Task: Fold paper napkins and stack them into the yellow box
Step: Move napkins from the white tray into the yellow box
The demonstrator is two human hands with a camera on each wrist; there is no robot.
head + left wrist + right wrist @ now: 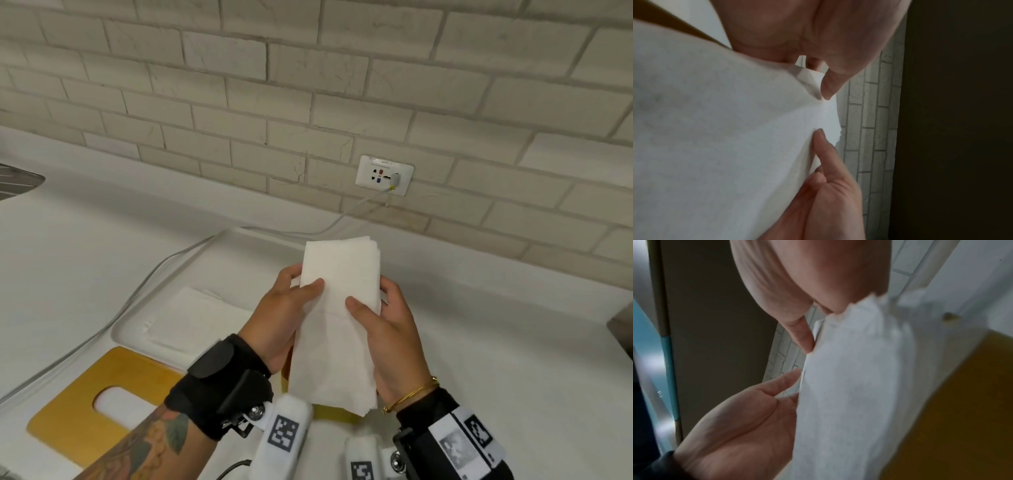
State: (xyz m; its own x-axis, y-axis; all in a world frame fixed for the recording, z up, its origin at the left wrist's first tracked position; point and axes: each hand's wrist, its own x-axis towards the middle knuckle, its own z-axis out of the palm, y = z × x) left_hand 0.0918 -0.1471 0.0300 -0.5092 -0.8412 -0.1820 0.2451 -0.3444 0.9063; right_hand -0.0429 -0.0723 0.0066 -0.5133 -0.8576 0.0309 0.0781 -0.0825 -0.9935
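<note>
Both hands held a stack of folded white napkins upright above the white counter. The left hand gripped its left edge, thumb across the front; the right hand clasped the right edge likewise. The yellow lid lay lower left, well apart from the napkins.

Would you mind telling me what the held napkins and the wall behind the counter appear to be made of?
The napkins look like soft, matte white tissue paper: layered edges and a faint crease show. The wall looks like pale painted brick or brick-look tile with a matte finish and recessed joints; which one cannot be told.
</note>
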